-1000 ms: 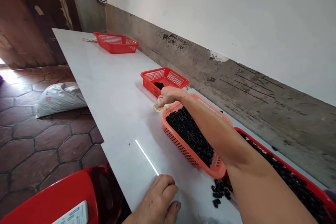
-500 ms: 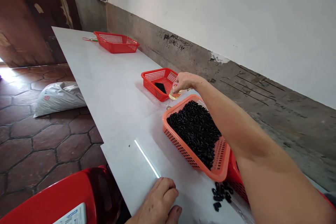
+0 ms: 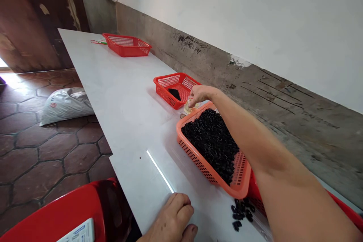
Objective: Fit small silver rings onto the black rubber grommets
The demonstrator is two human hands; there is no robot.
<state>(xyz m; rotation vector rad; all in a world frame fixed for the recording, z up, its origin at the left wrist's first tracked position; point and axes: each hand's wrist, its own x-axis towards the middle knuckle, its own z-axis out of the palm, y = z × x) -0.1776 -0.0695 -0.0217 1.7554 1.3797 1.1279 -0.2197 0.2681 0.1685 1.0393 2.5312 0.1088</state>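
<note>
My right hand [image 3: 198,94] reaches across an orange basket [image 3: 195,157] to the spot between it and a smaller red basket [image 3: 164,94]. Its fingers are closed on a small, round, clear yellowish thing [image 3: 187,109], low at the table; the kind is hard to make out. A heap of small black plastic parts [image 3: 211,141] fills most of the orange basket. My left hand [image 3: 174,215] lies on the white table [image 3: 133,121] near its front edge, fingers loosely bent and holding nothing. Several loose black parts [image 3: 241,211] lie to its right.
A dark flat piece [image 3: 174,93] lies in the smaller red basket. Farther off is another red basket [image 3: 127,50]. Red plastic [image 3: 255,194] shows beneath the orange basket. A red stool [image 3: 70,211] stands at lower left, a white sack [image 3: 66,105] on the floor. The wall [image 3: 255,79] bounds the right.
My right hand has come down slightly with the yellowish thing, closer to the orange basket's far corner. My left hand stays in place; the view has shifted a little.
</note>
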